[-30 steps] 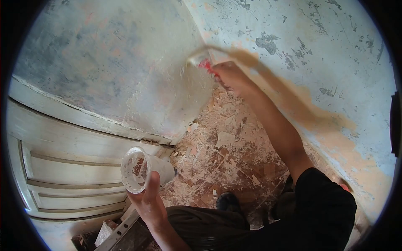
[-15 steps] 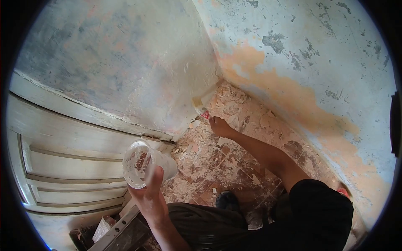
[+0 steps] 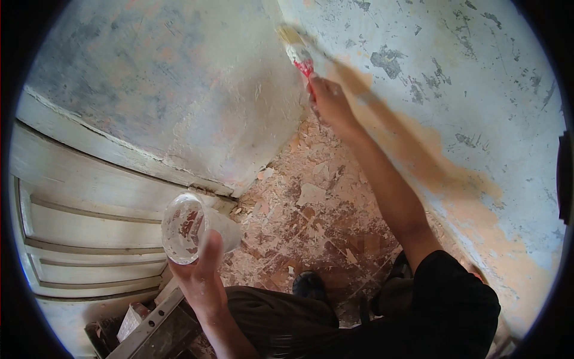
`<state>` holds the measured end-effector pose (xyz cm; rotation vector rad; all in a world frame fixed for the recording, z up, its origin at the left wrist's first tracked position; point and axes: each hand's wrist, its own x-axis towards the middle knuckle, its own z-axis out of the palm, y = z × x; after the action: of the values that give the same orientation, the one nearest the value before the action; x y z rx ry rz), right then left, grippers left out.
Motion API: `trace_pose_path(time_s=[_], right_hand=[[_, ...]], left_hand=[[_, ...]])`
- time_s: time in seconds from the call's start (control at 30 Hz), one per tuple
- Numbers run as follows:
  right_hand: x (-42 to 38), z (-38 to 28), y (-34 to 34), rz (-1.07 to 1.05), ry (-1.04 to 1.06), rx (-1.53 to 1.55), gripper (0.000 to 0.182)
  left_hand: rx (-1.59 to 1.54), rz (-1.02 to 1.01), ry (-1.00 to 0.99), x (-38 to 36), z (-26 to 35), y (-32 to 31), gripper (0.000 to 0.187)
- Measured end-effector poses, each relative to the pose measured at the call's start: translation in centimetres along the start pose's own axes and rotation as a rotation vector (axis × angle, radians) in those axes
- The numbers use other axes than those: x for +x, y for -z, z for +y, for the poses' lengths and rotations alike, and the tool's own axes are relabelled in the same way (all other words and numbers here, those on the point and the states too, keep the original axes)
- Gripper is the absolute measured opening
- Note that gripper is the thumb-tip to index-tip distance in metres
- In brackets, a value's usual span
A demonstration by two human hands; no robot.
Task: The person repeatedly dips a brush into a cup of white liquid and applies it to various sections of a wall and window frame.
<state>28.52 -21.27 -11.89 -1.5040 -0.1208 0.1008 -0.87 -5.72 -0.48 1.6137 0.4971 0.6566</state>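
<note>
A paintbrush (image 3: pixel 297 50) with pale bristles and a red handle is gripped in my right hand (image 3: pixel 330 103), arm stretched forward. Its bristle end points up at the corner where the mottled grey wall (image 3: pixel 179 78) meets the pale blue wall (image 3: pixel 418 36). My left hand (image 3: pixel 203 272) is wrapped round a translucent plastic tub (image 3: pixel 224 230), thumb at its near side. The tub is tilted so its mouth faces me, and whitish residue smears its inside.
Peeled paint flakes cover the floor (image 3: pixel 311 194). A white panelled door (image 3: pixel 95 224) runs along the left below a ledge with a cracked edge. At bottom left stands a metal-edged box (image 3: pixel 152 323) with items behind it. My shoe (image 3: pixel 309 285) shows below.
My right hand has raised the paintbrush from low near the floor corner up along the wall corner. The left hand keeps its hold on the tub, shifted slightly left in view.
</note>
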Motion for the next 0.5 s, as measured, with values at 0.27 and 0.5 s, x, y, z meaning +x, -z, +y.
trace_pose_path(time_s=[0.27, 0.5], right_hand=[[-4.7, 26.2, -9.3, -0.097, 0.691, -0.771, 0.022], [-11.0, 22.9, -8.6, -0.304, -0.172, -0.450, 0.042]], left_hand=[[0.076, -0.006, 0.014, -0.4, -0.9, 0.6, 0.069], [0.005, -0.196, 0.092, 3.1, -6.4, 3.2, 0.072]])
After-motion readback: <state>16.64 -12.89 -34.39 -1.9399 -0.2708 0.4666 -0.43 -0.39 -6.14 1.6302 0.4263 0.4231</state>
